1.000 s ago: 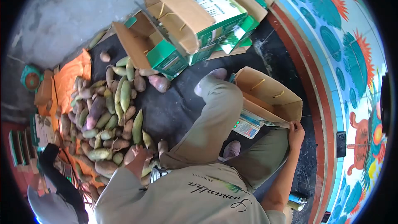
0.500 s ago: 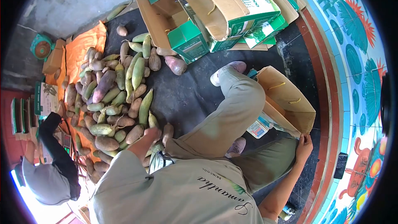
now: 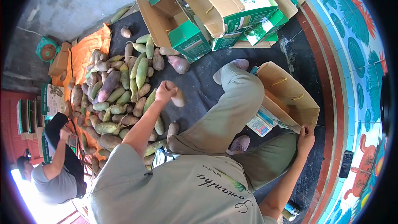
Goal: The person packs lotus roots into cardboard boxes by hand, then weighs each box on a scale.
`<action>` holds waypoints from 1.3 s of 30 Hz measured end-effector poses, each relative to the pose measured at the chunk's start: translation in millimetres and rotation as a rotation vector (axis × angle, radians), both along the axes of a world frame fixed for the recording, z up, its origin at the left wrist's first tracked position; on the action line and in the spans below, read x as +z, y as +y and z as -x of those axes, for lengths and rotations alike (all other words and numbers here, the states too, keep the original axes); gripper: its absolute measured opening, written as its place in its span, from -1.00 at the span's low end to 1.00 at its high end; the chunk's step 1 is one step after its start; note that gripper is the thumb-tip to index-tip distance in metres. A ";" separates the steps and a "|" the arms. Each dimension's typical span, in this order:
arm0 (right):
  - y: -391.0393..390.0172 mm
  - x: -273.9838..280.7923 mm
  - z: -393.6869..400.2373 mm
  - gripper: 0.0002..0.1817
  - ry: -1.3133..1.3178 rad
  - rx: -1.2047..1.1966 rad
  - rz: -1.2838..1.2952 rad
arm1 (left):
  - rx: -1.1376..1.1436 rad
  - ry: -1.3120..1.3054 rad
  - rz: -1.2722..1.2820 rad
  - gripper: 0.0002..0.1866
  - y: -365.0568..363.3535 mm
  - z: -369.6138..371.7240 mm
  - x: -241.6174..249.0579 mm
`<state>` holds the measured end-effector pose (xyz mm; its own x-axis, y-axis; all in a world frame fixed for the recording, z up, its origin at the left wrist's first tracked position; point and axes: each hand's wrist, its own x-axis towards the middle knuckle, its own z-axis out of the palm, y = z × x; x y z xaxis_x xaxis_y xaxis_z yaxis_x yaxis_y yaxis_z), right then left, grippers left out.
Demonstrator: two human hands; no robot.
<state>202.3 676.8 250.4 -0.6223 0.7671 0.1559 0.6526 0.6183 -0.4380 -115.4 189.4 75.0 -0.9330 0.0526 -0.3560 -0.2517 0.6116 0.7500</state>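
Note:
My left hand (image 3: 165,91) is lifted above the dark mat and grips a brownish tuber (image 3: 178,98). Just left of it lies a big pile of brown, green and purple tubers (image 3: 112,99) on an orange sheet and the mat. My right hand (image 3: 306,134) pinches the lower edge of an open cardboard box (image 3: 290,95) that sits on a small scale with a keypad (image 3: 259,125) beside my right knee. My bent legs fill the middle of the view.
Green and white cartons (image 3: 215,12) lie stacked and open at the top. Another person (image 3: 58,166) crouches at the lower left. A red kerb and a painted wall (image 3: 356,58) run down the right. A dark phone (image 3: 346,164) lies by the wall.
My left hand has risen from the pile's near edge and now holds a tuber up over the mat. My right hand stays on the box edge. The view shifted slightly.

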 end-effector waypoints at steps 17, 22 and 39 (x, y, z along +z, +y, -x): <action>-30.2 -45.1 60.4 -0.76 -0.291 0.347 -0.220 | -0.198 0.110 -0.850 -0.55 202.2 9.3 246.2; -31.2 -47.8 62.0 -0.77 -0.294 0.348 -0.220 | -0.508 0.170 -0.657 -0.51 300.5 -6.6 230.1; -22.6 -51.9 56.4 -0.81 -0.295 0.377 -0.184 | -0.657 0.444 -0.535 -0.70 246.6 -23.5 200.6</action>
